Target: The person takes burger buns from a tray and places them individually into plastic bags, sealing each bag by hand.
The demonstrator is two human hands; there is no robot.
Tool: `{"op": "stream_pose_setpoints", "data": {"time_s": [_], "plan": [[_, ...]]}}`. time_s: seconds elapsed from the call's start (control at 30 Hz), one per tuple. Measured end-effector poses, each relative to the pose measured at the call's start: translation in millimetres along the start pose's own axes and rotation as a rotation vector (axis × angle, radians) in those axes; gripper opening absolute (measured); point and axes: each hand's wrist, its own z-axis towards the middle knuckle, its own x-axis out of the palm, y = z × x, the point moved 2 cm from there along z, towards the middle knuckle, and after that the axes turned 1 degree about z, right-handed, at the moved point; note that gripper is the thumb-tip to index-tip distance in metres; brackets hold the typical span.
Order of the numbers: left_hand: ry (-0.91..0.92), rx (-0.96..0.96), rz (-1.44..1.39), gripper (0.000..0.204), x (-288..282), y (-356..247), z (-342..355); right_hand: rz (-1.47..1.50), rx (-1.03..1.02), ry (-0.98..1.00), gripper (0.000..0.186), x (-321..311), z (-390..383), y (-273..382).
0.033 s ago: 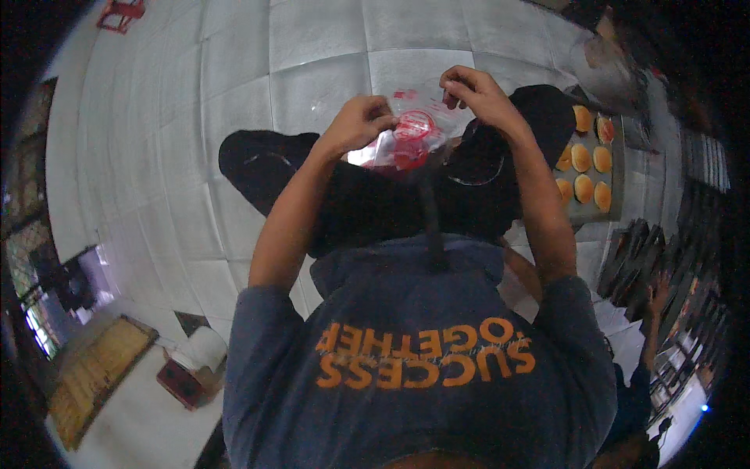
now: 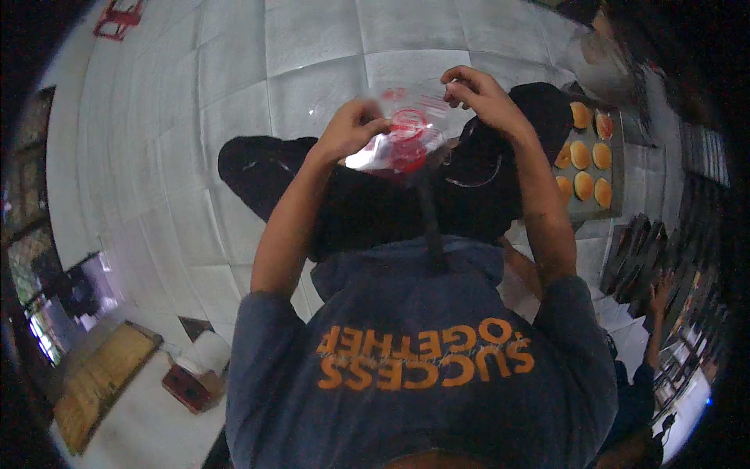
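I sit cross-legged, a clear plastic bag with red print (image 2: 408, 137) over my dark-clothed lap (image 2: 359, 207). My left hand (image 2: 351, 129) pinches the bag at its left side, thumb over the plastic. My right hand (image 2: 488, 102) is raised at the bag's upper right, fingers curled with the tips closed on the plastic. At my right, beside my knee, lies a metal tray (image 2: 590, 211) with several golden round buns (image 2: 580, 152).
Pale square-tiled floor (image 2: 312, 62) surrounds me. A red frame (image 2: 117, 19) is at upper left, a pale bulky item (image 2: 590, 59) at upper right, a wooden board (image 2: 105, 375) at lower left, stacked dark trays (image 2: 641, 258) at right. Another person's arm (image 2: 655, 320) shows at lower right.
The plastic bag has shifted slightly under my fingers and my left hand has moved a little to the left. Both hands remain closed on it.
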Motion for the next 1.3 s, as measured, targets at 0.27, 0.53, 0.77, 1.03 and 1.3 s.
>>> {"op": "stream_pose_setpoints", "data": {"time_s": [0.27, 0.53, 0.77, 1.03, 1.3], "plan": [[-0.428, -0.234, -0.700, 0.012, -5.3, 20.9, -7.9, 1.272, -0.684, 0.240, 0.043, -78.8, -17.6, 2.3], [-0.611, -0.378, -0.745, 0.026, -33.9, 19.1, -22.6, 0.322, -0.055, -1.273, 0.019, -149.8, -33.9, -81.1], [-0.576, -0.450, -0.859, 0.049, -8.3, 42.9, -39.2, 0.226, 0.956, -1.492, 0.025, -234.7, -204.7, -422.7], [-0.623, -0.639, -0.691, 0.038, -13.8, 40.7, -29.6, 0.562, 0.900, -1.142, 0.031, -224.2, -169.4, -413.9], [-0.463, -0.523, -0.759, 0.030, 10.4, 34.5, 17.6, 0.238, 0.848, -1.084, 0.040, -183.9, -203.2, -350.4]]}}
